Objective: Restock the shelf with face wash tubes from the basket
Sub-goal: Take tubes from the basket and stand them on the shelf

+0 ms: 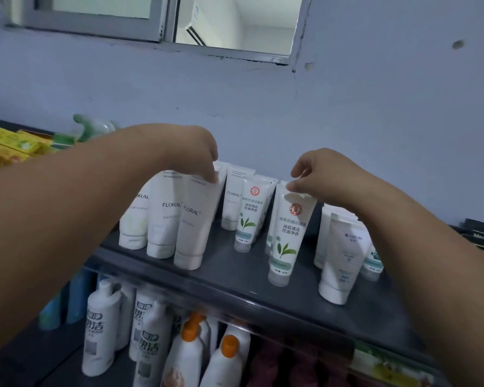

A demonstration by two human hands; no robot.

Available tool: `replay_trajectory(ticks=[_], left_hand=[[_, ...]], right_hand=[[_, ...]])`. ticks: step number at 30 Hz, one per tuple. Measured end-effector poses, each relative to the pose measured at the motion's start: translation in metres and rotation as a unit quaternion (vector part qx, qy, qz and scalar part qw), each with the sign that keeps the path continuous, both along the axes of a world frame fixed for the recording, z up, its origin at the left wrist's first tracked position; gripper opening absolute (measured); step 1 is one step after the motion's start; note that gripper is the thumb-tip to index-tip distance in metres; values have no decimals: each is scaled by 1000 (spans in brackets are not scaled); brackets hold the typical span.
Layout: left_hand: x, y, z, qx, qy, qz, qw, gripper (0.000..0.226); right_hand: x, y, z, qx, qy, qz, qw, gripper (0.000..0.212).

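Note:
White face wash tubes stand cap-down on a dark grey shelf [235,275]. My left hand [196,152] reaches over the left group and its fingertips pinch the top edge of a white FLORAL tube [196,224]. My right hand [319,174] pinches the crimped top of a green-leaf tube [287,236] that stands upright near the shelf's middle. Another green-leaf tube [249,216] stands behind it. More white tubes [344,255] stand at the right under my right forearm. No basket is in view.
Yellow and green boxes [14,148] and a green spray bottle [92,127] sit at the far left. White bottles [101,328] and orange-capped bottles [227,361] fill the lower shelf. A blue wall and a window frame [162,32] rise behind.

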State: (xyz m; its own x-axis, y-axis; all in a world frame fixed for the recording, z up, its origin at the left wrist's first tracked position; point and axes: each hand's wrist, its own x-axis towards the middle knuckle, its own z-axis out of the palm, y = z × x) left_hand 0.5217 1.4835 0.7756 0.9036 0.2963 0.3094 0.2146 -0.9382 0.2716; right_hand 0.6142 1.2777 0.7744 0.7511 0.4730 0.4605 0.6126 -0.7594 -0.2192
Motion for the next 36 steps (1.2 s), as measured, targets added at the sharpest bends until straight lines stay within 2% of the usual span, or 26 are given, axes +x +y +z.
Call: replay_trajectory(ticks=[5, 9, 14, 17, 20, 23, 26, 30, 36], left_hand=[[4, 5, -4, 27, 41, 21, 999, 59], [11, 2, -11, 26, 45, 11, 999, 58], [17, -3, -14, 50, 43, -1, 998, 17], [18, -2, -13, 39, 34, -5, 999, 30], [20, 0, -14, 22, 7, -19, 1000, 20], [22, -3, -16, 12, -9, -27, 1000, 25], [23, -7, -17, 6, -10, -31, 999, 11], [24, -9, -21, -2, -23, -23, 999, 13], [32, 6, -3, -65, -50, -53, 995, 22]], right_hand=[[-13, 18, 4, 28, 1, 62, 998, 25], [-9, 14, 5, 31, 14, 71, 997, 26], [5, -1, 2, -4, 35, 67, 997, 32], [9, -6, 0, 4, 40, 73, 996, 31], [10, -7, -3, 16, 43, 89, 995, 28], [9, -7, -4, 22, 38, 106, 993, 25], [9, -4, 1, 20, 25, 126, 991, 25], [12, 8, 11, -2, 11, 121, 993, 27], [27, 43, 16, -79, 22, 75, 994, 28]])
